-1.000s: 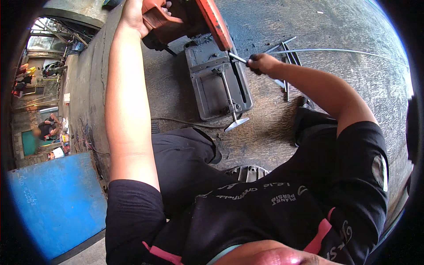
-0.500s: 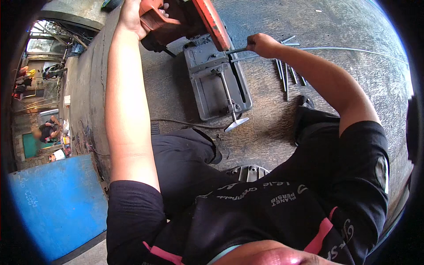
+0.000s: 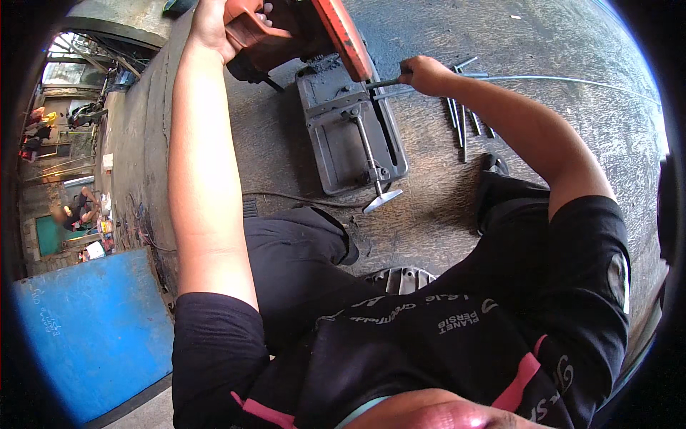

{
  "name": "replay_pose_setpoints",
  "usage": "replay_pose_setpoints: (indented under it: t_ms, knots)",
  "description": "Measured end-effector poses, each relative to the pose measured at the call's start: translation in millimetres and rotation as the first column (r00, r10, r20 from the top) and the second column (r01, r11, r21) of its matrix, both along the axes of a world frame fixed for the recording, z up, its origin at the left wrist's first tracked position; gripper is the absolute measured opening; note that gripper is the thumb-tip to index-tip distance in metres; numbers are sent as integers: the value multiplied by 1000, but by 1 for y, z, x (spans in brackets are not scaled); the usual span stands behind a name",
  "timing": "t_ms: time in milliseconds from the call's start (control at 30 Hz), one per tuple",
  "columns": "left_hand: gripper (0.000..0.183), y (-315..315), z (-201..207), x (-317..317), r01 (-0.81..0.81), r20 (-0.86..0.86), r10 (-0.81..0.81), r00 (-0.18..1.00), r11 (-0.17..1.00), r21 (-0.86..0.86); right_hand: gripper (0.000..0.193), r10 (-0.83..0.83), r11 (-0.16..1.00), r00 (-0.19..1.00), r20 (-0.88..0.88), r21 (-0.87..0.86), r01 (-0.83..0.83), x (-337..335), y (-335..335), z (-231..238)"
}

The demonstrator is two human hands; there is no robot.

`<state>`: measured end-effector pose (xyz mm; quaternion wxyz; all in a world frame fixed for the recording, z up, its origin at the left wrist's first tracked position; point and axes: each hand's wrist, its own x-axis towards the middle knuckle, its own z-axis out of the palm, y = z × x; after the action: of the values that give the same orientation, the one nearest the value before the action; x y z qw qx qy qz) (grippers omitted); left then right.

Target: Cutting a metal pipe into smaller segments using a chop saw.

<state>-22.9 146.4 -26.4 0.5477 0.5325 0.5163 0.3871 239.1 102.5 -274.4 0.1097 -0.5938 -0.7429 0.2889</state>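
My left hand (image 3: 210,34) is closed around the orange handle (image 3: 246,23) of a cut-off saw, at the upper left. The saw's red blade guard (image 3: 344,41) slopes down over its dark metal base (image 3: 336,154). To the right of the base, my right hand (image 3: 426,76) grips a thin metal rod (image 3: 388,82), whose near end reaches in under the guard. A clamp screw (image 3: 365,146) runs along the base to a T-shaped crank handle (image 3: 382,201). The guard hides the blade and the spot where the rod meets it.
Several short cut rods (image 3: 462,129) lie on the worn floor below my right forearm. A long thin rod (image 3: 557,78) stretches off to the right. A cable (image 3: 300,197) runs beside the base. At the left are a blue panel (image 3: 93,329) and, farther off, another person (image 3: 82,209).
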Motion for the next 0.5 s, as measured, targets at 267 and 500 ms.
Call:
replay_pose_setpoints:
  t_ms: [267,500]
  knots:
    - [40,1,0,-1,38,19,-38,999,999,-16,28,-23,1000,1000,2,22,23,0,1,-6]
    - [35,0,0,-1,-2,12,2,1000,1000,-8,27,13,1000,1000,-10,17,-13,0,0,1]
